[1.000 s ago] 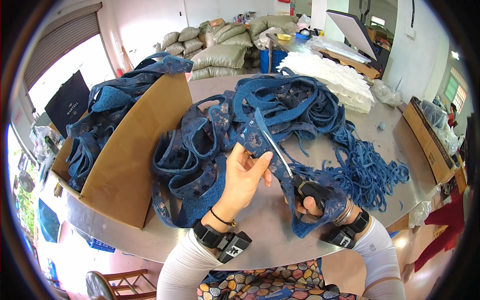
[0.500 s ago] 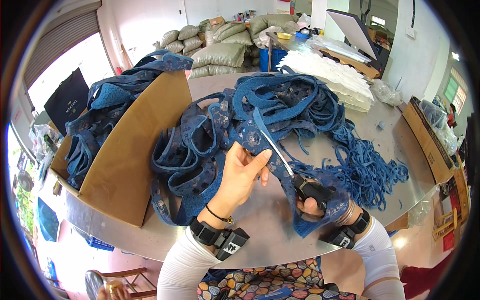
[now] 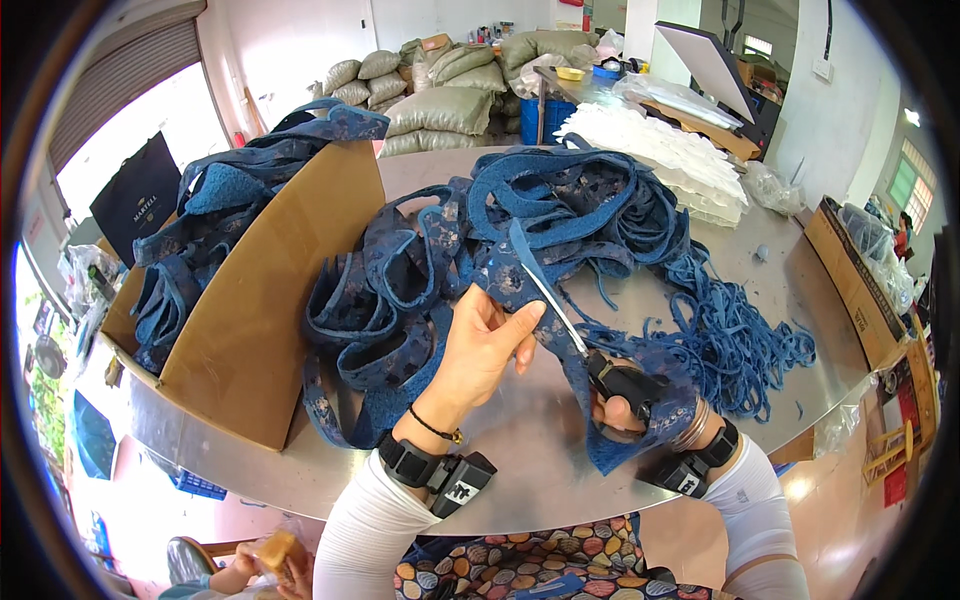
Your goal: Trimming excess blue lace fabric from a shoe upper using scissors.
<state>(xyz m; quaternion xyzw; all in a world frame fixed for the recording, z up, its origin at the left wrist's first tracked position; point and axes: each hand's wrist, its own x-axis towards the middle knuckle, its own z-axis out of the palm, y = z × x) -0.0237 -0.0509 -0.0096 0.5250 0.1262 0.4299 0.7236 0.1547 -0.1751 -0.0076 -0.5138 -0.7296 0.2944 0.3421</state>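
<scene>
- The blue floral fabric strip (image 3: 508,279) hangs over the middle of the metal table (image 3: 540,490), toward its near edge.
- The left hand (image 3: 487,345) reaches in from the near edge, wrist raised, thumb and fingers clamped together on the strip.
- The right hand (image 3: 619,409), thumb uppermost, is closed around the black handles of the scissors (image 3: 556,308); their blades point away and leftward along the strip, how far apart I cannot tell. Fabric drapes over this hand.
- Thin blue trimmings (image 3: 735,345) lie toward the table's right edge.
- A cardboard box (image 3: 270,300) of strips stands at its left edge.
- White labels with dark marks show on both wrist units (image 3: 463,490); pale lettering marks the dark bag (image 3: 137,190) behind the box.
</scene>
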